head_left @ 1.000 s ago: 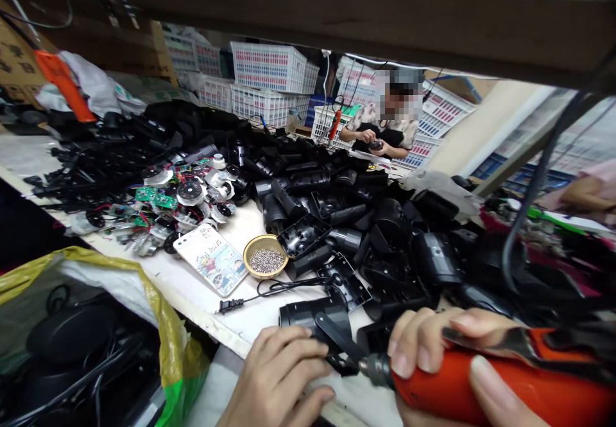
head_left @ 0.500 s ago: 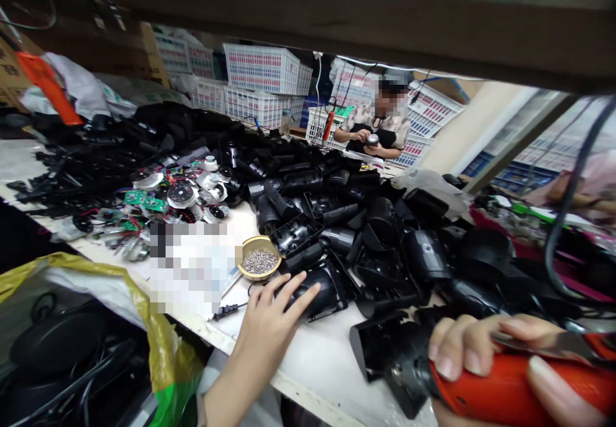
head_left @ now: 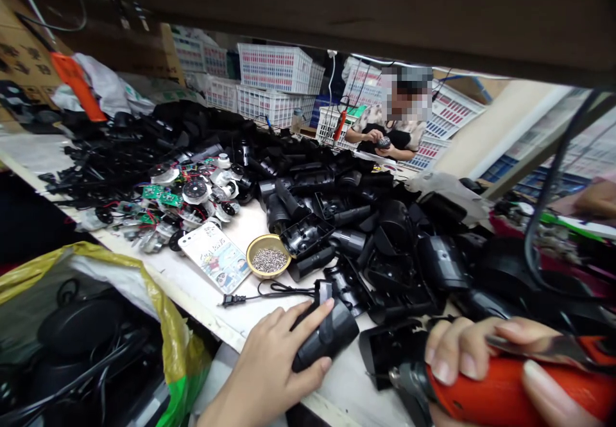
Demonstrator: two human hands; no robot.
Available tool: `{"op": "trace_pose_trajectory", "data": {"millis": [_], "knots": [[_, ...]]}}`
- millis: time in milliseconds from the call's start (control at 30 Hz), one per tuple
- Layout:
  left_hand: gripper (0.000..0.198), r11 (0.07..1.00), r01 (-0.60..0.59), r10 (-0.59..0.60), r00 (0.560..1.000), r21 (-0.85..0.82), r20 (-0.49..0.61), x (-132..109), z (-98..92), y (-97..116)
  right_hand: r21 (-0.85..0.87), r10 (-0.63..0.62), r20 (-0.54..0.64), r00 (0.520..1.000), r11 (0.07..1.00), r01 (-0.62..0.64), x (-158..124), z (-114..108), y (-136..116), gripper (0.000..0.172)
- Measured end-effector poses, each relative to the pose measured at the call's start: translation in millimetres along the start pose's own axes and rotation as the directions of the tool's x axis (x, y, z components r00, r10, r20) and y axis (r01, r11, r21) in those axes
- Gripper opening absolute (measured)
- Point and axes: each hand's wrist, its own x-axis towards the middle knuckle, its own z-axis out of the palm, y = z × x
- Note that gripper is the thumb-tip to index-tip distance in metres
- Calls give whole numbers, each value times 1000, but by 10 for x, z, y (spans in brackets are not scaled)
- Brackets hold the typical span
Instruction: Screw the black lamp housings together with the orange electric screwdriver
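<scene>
My left hand [head_left: 269, 363] grips a black plastic housing [head_left: 339, 332], thumb on the near side and fingers over the top. Behind the housing, a black cord with a two-pin plug [head_left: 234, 300] lies on the table. In my right hand [head_left: 462, 353] is an orange-red electric screwdriver [head_left: 486, 392], its tip pointing left. Beside that tip rests an open black shell [head_left: 380, 350]; whether they touch I cannot tell. Past my left hand stands a yellowish bowl [head_left: 249, 261] of small metal screws.
Black housings [head_left: 346, 241] pile up across the table. Left of them are motors with green circuit boards [head_left: 166, 197] and a phone [head_left: 212, 257]. A yellow-edged sack [head_left: 168, 331] of black parts stands front left. Another orange screwdriver [head_left: 79, 90] hangs left. A person [head_left: 385, 128] works opposite.
My left hand now has its thumb around the housing, which has turned and come nearer to me. The cord behind it shows more fully. My right hand still holds the screwdriver.
</scene>
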Motion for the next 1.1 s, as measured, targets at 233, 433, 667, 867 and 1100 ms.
{"op": "trace_pose_trajectory", "data": {"millis": [233,433,667,867,1100], "knots": [[71,997,-9,11,1000,-74,28,17,-7,40,2,61,53,997,998,-61,-12,227,-43,15],[72,996,39,-33,997,-82,71,30,-62,102,40,55,36,998,998,-57,18,320,-32,12],[75,994,100,-95,990,-48,105,50,-105,173,44,37,-47,998,998,-35,33,499,16,9],[82,996,93,-91,991,-11,95,53,-83,197,30,0,-75,997,1000,2,40,559,51,10],[71,999,39,-40,994,9,105,53,-86,171,15,6,-128,992,1000,-4,42,582,69,11]]}}
